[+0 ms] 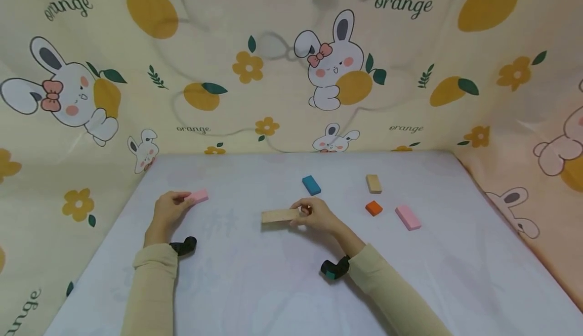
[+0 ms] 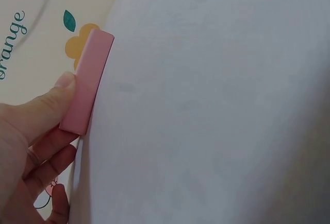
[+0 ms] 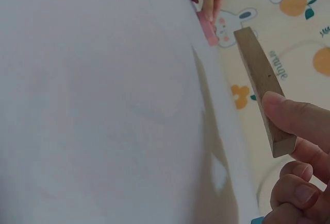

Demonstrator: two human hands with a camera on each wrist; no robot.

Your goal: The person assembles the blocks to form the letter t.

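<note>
"Two bare hands on my head feed, and I'm watching this from way off. Left hand (image 1: 169, 208) has a smooth pink oblong block (image 1: 199, 196) by one end, on the left side of a white tabletop (image 1: 246, 285). Right hand (image 1: 319, 217) has a long, flat tan wooden plank (image 1: 279, 216) near the middle."

"Nice, what else is lying around?"

"Just beyond the right hand, a blue rectangular block (image 1: 311, 185). Off to the right, a short tan rectangular block (image 1: 374, 183), a small orange block (image 1: 374, 208) a bit nearer, and a second pink oblong block (image 1: 408, 217). All apart from one another."

"And your left wrist cam?"

"Clamped on the pink one, thumb on one side, fingers behind. It's tilted in that view; I can't tell if it touches the table."

"Right wrist cam?"

"Pinched on the plank, tbh pretty clear: thumb pressed near one end, other end sticking out free. It's up off the table, shadow on the white surface. I also get the left hand with its pink block in the background, plus a sliver of blue (image 3: 257, 220) at the bottom edge, too cut off to identify."
</note>
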